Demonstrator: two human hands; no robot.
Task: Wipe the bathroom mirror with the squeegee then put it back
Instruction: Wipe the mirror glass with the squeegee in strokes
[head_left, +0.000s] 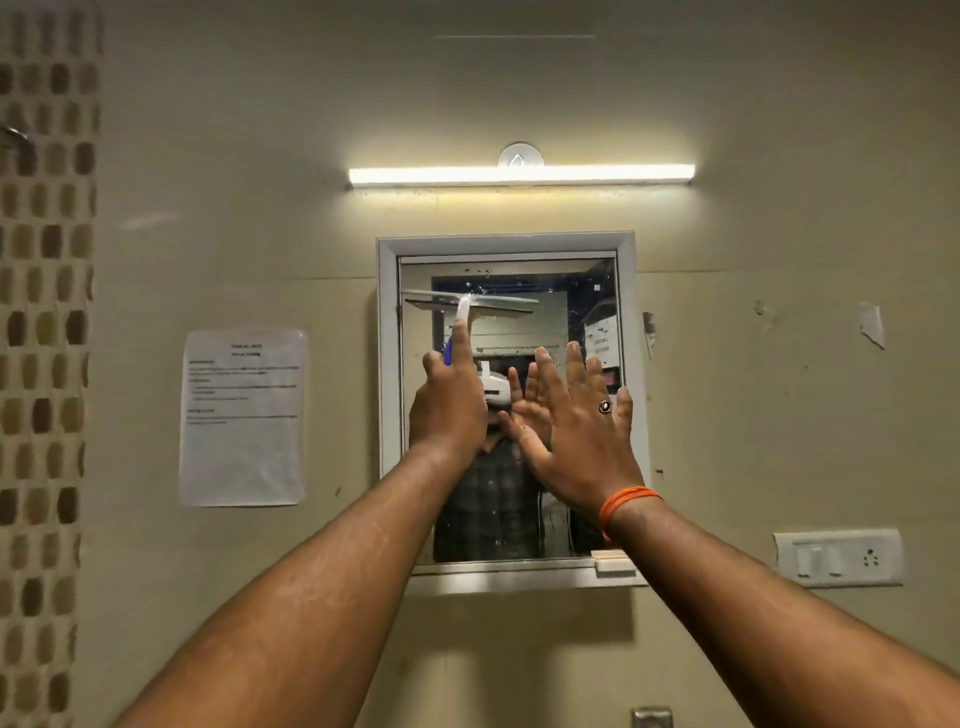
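Note:
A small framed bathroom mirror (592, 291) hangs on the beige wall under a lit tube light. My left hand (449, 405) grips the blue and white handle of a squeegee (462, 306), whose white blade lies flat across the upper left of the glass. My right hand (579, 431) is raised in front of the mirror's right half with its fingers spread and holds nothing; it wears a ring and an orange wrist thread. Both hands hide the middle of the glass.
A printed paper notice (241, 415) is taped to the wall left of the mirror. A switch and socket plate (839, 558) sits at the lower right. A small block (613, 561) rests on the mirror's bottom ledge. Mosaic tiles (44, 364) run down the left edge.

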